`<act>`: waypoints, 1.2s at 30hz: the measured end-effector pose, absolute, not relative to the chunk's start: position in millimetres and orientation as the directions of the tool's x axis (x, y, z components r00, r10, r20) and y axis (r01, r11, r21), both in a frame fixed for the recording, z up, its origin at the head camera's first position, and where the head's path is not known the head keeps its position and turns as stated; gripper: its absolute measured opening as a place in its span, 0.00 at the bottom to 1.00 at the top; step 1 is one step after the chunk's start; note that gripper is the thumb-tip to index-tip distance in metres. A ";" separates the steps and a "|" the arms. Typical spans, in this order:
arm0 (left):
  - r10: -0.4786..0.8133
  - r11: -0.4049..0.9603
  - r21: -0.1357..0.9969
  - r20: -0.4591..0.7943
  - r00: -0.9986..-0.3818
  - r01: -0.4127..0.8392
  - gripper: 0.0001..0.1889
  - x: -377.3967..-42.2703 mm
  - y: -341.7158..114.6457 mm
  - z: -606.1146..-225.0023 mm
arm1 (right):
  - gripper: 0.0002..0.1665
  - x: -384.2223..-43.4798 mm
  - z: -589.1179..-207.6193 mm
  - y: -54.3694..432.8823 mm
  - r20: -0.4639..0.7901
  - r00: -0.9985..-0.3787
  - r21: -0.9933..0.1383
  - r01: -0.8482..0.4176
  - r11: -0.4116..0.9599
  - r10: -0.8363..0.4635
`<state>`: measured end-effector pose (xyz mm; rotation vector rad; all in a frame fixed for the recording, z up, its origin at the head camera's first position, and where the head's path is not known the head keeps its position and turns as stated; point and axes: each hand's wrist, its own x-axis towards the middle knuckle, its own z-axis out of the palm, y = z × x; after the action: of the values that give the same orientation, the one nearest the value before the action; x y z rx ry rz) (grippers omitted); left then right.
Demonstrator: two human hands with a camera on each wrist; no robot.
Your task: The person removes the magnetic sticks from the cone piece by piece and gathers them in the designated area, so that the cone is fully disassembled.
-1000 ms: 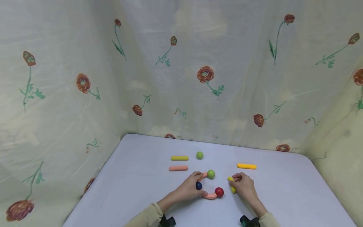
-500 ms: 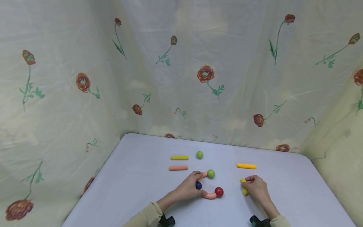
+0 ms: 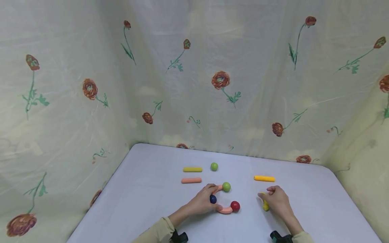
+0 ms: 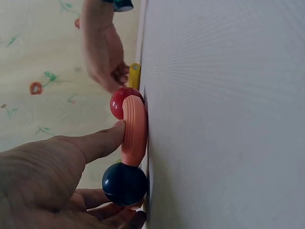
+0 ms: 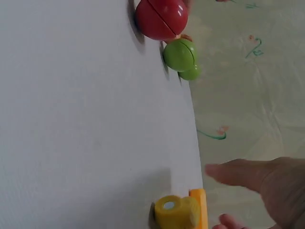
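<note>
- Release: your right hand [image 3: 278, 201] spreads clear of the yellow piece [image 3: 266, 206], carried rightward, apparently set aside on the table [image 3: 152, 189].
- Your left hand [image 3: 201, 201] still pinches the ball-and-link chain [image 3: 226, 210].

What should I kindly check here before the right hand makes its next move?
1. Left hand touching the curved pink stick: ok, thumb against it.
2. Red ball at that stick's end: ok, touching.
3. Dark blue ball at its other end: ok, touching.
4. Right hand gripping the yellow stick: not ok, its wrist view shows a gap.
5. Joints firm: cannot tell.
</note>
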<state>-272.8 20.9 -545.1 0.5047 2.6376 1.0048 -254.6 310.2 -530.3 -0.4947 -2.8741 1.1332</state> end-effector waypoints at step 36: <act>0.429 0.651 0.729 -0.125 -0.895 0.210 0.43 -271.2 17.2 -544.8 | 0.21 -254.9 -542.3 256.2 -0.128 -0.972 -0.817 -0.009 0.576 -0.196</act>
<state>-271.2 17.2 -544.8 0.5128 2.5846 1.0887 -254.9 256.2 -542.3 0.1952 -2.9669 1.5360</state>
